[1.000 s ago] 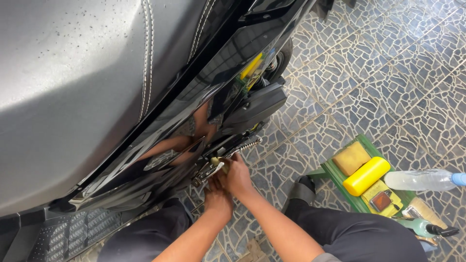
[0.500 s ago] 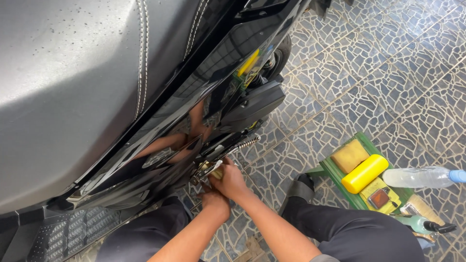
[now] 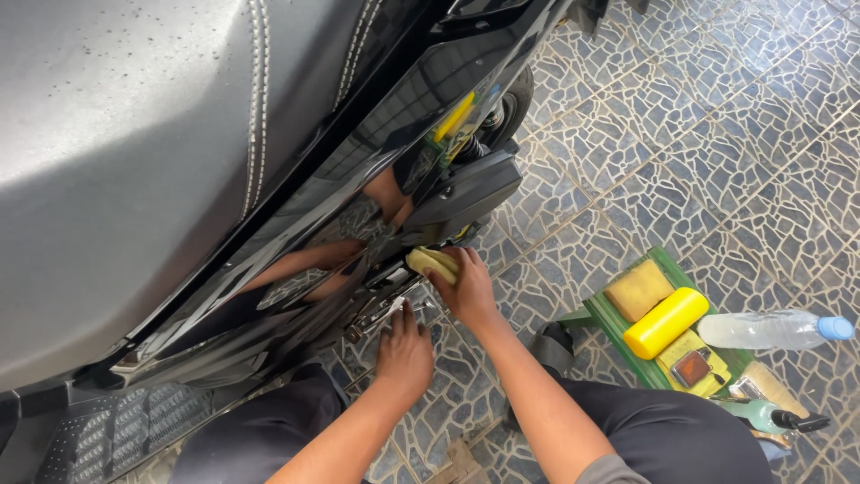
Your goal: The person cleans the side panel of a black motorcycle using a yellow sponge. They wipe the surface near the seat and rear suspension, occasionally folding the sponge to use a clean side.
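The right hand, near the middle of the frame, had its fingers curled closed around a folded yellow cloth and pressed it against the lower edge of the glossy black side panel of the scooter. The left hand lay just below and to the left of it. Its fingers were spread flat and held nothing, and the fingertips rested beside the metal footrest bracket under the panel.

In my judgement, the cloth could catch on the bracket or on the sharp metal parts near it, because the gap there was narrow. Any grit on the cloth could also scratch the shiny panel, which showed every reflection. The left fingertips were close to the metal edges and might be pinched if the hand slipped.

The floor was made of blue-grey broken-stone tiles with pale joints, and it filled the right side of the frame. In the lower right stood a green plastic tray with a tan sponge and a yellow cylinder-shaped bottle. Just beside it lay a clear plastic bottle with a blue cap. The grey stitched seat filled the upper left.
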